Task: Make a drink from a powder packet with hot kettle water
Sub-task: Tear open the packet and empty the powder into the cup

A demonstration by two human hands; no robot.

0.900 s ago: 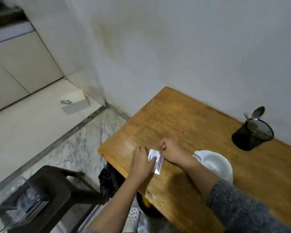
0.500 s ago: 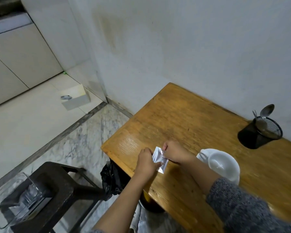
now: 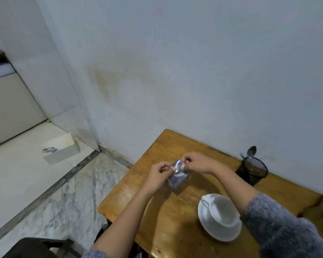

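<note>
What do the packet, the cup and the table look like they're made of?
Packet: likely foil or metallised plastic, silvery and crinkled, pinched in the left hand and right hand.
Cup: probably glazed ceramic, smooth glossy white.
Table: wood, varnished by its sheen, with visible grain.

One small silvery foil powder packet (image 3: 177, 176). One white ceramic cup (image 3: 224, 211), on one white round saucer (image 3: 219, 232). One black mesh cylindrical utensil holder (image 3: 252, 171), with one metal spoon (image 3: 251, 151) showing above its rim (other utensils there too blurred to count). One brown wooden table (image 3: 177, 226). Two bare hands: left hand (image 3: 158, 175), right hand (image 3: 197, 162).
</note>
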